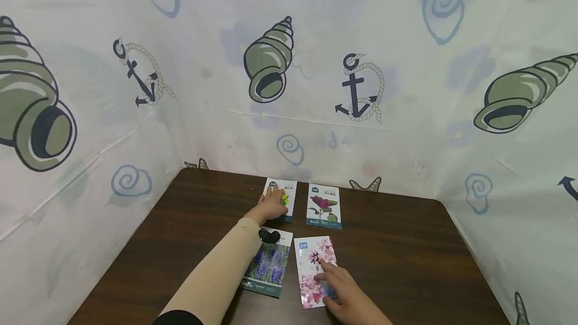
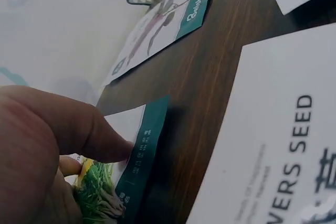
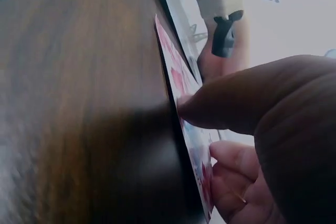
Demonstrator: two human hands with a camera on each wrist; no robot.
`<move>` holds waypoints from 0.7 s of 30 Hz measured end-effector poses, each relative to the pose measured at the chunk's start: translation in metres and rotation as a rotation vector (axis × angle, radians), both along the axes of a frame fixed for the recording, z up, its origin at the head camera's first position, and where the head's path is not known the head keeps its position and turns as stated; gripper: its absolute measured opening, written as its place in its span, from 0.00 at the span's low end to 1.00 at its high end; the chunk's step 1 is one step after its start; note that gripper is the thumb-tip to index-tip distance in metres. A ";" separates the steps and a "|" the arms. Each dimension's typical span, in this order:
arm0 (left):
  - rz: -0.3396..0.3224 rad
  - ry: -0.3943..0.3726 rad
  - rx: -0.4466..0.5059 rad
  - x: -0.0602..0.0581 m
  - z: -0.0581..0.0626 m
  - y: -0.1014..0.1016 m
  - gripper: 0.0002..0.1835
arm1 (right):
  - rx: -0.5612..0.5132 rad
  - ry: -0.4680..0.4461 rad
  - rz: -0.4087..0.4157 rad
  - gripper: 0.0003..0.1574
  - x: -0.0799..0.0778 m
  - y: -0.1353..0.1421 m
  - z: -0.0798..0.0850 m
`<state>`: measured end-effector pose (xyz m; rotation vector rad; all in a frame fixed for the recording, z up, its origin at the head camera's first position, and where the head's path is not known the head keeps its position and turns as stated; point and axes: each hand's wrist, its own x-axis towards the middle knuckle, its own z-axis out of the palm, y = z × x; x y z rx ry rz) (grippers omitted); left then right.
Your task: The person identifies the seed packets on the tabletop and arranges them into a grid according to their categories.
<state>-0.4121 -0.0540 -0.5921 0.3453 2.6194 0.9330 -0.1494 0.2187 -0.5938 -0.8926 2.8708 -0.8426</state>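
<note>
Four becomes several: seed packets lie face up on the table. My left hand (image 1: 271,205) rests on the back-left packet with yellow flowers (image 1: 289,193), fingers spread over its upper part. In the left wrist view the thumb (image 2: 94,132) lies on that packet near its green band (image 2: 143,153). Over the lower right of a pink-blossom packet (image 1: 309,271) is my right hand (image 1: 349,292), fingertips on its face. The right wrist view shows the thumb at the edge of this pink packet (image 3: 176,69). A lavender packet (image 1: 270,264) lies partly beneath the left forearm.
A packet with a purple flower (image 1: 323,205) lies at the back, right of the left hand. The dark wooden table (image 1: 406,255) ends against a white curtain (image 1: 406,154) printed with shells and anchors. A black wrist camera (image 1: 269,236) sits on the left wrist.
</note>
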 end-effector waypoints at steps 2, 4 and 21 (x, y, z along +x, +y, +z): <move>-0.012 -0.010 0.046 0.004 0.010 -0.001 0.46 | -0.017 0.108 0.014 0.29 0.001 0.001 -0.001; -0.028 0.009 0.060 0.004 0.015 -0.002 0.44 | -0.032 0.189 0.013 0.31 0.000 0.002 -0.002; 0.002 0.160 -0.217 0.017 0.020 0.012 0.31 | -0.112 -0.058 -0.001 0.25 -0.007 0.010 -0.013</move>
